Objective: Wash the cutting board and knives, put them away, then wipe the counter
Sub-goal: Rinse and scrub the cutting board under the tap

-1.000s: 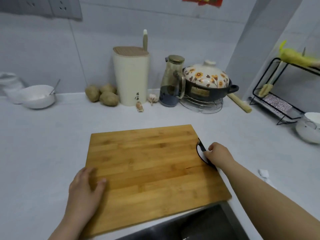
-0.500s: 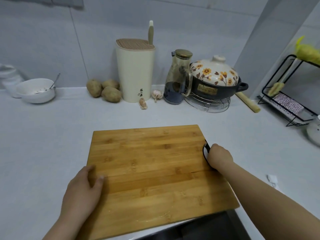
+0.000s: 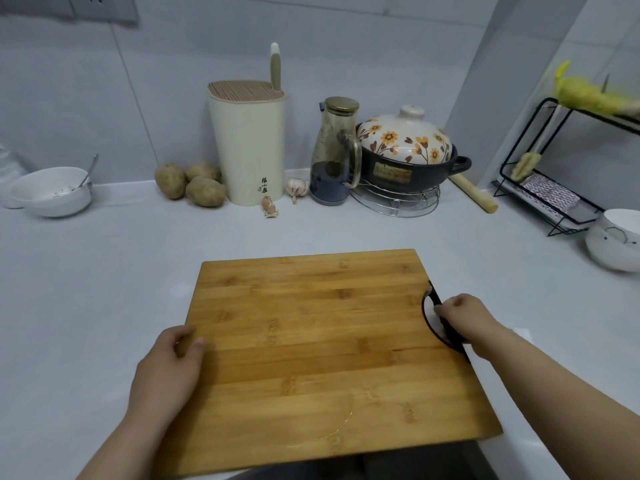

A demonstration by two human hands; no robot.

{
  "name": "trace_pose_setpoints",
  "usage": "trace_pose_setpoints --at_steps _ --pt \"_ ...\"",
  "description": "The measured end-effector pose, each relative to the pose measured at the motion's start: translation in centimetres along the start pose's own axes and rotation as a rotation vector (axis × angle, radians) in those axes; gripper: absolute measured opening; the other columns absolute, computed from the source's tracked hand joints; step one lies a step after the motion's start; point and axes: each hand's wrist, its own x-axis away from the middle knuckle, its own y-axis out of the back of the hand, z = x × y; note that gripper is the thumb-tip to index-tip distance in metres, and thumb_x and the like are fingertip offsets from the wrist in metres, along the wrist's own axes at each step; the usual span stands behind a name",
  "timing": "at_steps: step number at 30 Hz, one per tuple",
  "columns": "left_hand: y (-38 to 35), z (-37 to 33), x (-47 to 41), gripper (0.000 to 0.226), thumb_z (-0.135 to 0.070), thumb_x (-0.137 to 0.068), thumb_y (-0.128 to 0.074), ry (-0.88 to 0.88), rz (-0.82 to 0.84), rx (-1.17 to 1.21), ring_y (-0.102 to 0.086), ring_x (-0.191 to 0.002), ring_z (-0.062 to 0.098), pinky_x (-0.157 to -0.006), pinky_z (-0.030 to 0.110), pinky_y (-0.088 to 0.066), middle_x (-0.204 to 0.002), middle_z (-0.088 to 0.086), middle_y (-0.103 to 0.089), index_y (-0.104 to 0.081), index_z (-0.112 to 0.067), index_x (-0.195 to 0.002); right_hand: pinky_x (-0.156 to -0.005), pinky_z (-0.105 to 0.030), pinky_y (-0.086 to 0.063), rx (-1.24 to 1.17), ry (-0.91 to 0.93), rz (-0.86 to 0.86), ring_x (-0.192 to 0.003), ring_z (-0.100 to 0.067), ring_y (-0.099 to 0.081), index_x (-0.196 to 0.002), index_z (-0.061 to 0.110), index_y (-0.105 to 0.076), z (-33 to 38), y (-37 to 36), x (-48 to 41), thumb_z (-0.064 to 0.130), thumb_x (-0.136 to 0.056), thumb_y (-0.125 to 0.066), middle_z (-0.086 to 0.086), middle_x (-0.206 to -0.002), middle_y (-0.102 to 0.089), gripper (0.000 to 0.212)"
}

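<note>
The cutting board (image 3: 322, 355) lies on the counter (image 3: 104, 271) at 6 o'clock, left hand (image 3: 166, 372) gripping its 9 o'clock edge, right hand (image 3: 464, 323) curled round its black handle (image 3: 429, 304) at 3. Toward 12 stand a knife block (image 3: 247, 143) (one knife (image 3: 275, 65) in it), potatoes (image 3: 194, 185), garlic (image 3: 297, 187), a jug (image 3: 336, 150) and a pot (image 3: 405, 150).

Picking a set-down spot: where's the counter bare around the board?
Widest bare patch: white counter between the rectangular bamboo cutting board and the white bowl with a spoon. Also the strip between board and cream knife block. Crowded: back wall, brown potatoes through floral-lidded black pot to the black wire rack.
</note>
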Motion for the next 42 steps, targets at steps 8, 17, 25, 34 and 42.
trace_pose_setpoints --at_steps 8,17,25,34,42 --pt "-1.2 -1.7 -0.4 0.034 -0.023 -0.093 -0.046 -0.026 0.072 0.067 -0.047 -0.119 0.033 -0.098 0.040 -0.035 -0.129 0.015 -0.053 -0.051 -0.006 -0.123 -0.026 -0.012 -0.019 -0.418 -0.069 0.264 -0.021 -0.005 -0.021 -0.063 0.012 -0.038 0.0 4.2 2.9 0.029 -0.093 -0.050 0.005 -0.033 -0.033 0.036" --pt "-2.6 -5.8 -2.1 0.035 -0.020 -0.095 -0.044 -0.058 0.203 0.173 -0.053 -0.108 0.034 -0.083 0.034 -0.039 -0.127 0.017 -0.053 -0.047 -0.008 -0.128 -0.027 -0.009 -0.016 -0.484 0.064 0.004 -0.019 -0.004 -0.017 -0.056 0.010 -0.039 -1.1 7.1 7.6 0.028 -0.098 -0.036 0.004 -0.022 -0.035 0.046" --pt "-6.4 -11.0 0.3 0.035 -0.018 -0.093 -0.049 -0.189 0.416 0.230 -0.054 -0.092 0.028 -0.080 0.035 -0.043 -0.123 0.017 -0.055 -0.046 -0.010 -0.127 -0.027 -0.007 -0.018 -0.624 0.027 -0.240 -0.020 -0.002 -0.020 -0.071 0.013 -0.042 -6.2 12.0 12.2 0.027 -0.098 -0.038 0.005 -0.029 -0.045 0.031" --pt "-14.0 -16.2 10.8 0.034 -0.015 -0.093 -0.049 -0.389 0.714 0.171 -0.052 -0.086 0.023 -0.077 0.032 -0.041 -0.113 0.013 -0.056 -0.047 -0.007 -0.126 -0.026 -0.008 -0.017 -0.700 -0.130 -0.518 -0.018 -0.003 -0.019 -0.064 0.011 -0.037 -17.0 17.8 23.4 0.028 -0.098 -0.036 0.004 -0.025 -0.032 0.038" --pt "-19.4 -16.4 26.4 0.029 -0.015 -0.091 -0.052 -0.477 1.015 0.069 -0.057 -0.075 0.022 -0.064 0.031 -0.043 -0.097 0.013 -0.061 -0.048 -0.010 -0.120 -0.025 -0.010 -0.019 -0.708 -0.321 -0.733 -0.020 -0.005 -0.022 -0.069 0.009 -0.044 -28.8 22.0 37.9 0.030 -0.096 -0.041 0.002 -0.028 -0.030 0.035"
